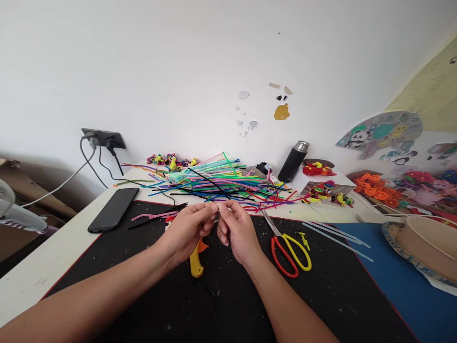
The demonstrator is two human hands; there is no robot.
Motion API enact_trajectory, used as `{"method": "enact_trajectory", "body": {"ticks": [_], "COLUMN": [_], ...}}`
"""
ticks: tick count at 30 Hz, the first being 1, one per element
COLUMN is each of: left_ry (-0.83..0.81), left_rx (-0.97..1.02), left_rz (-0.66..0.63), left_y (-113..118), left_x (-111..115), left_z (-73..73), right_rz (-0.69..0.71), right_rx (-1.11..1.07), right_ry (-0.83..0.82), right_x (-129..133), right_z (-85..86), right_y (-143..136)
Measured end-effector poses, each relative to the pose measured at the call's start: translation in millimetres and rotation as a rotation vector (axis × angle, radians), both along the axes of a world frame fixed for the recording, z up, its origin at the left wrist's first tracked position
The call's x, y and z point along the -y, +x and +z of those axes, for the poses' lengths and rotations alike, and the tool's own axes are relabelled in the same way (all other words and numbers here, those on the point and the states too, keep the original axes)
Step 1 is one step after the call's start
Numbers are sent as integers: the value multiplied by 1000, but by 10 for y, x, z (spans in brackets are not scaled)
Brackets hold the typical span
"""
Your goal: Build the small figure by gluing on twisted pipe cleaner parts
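Observation:
My left hand (pixel 191 227) and my right hand (pixel 237 230) meet fingertip to fingertip over the black mat (pixel 321 290). Together they pinch a small thin piece (pixel 217 208), too small to make out. A black pipe cleaner (pixel 159 216) runs leftward from near my left fingers across the mat. Just beyond my hands lies a big heap of coloured pipe cleaners (pixel 221 183). Under my left wrist, a yellow-and-orange glue gun (pixel 197 261) is partly hidden.
Red-and-yellow scissors (pixel 289 247) and clear glue sticks (pixel 335 236) lie right of my hands. A black phone (pixel 114 208) sits left, a dark flask (pixel 293 162) at the back. Finished colourful craft pieces (pixel 326 190) and a straw hat (pixel 424 247) fill the right side.

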State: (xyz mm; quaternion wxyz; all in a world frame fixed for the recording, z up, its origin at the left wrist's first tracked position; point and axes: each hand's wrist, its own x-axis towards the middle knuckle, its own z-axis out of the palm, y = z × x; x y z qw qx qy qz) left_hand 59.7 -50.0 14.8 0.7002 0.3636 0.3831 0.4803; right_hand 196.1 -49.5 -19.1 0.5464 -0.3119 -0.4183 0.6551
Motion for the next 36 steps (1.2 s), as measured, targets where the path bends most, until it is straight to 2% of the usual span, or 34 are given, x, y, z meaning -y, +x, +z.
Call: {"method": "enact_trajectory", "body": {"ticks": [19,29,36], "left_ry": [11,85,98], "left_rx": [5,-86,-89], "left_rz": [13,34,48], "left_y": [19,6,16], "left_x": [22,-34,-17], "left_z": [-27,-28,-54], "right_rz": [3,10,2], "right_rx": [-5,15,31], "right_ry": [22,12,26], "right_x": [-12,-10,5], "right_z": [-58,28,-13], "right_y": [-15,34,6]}}
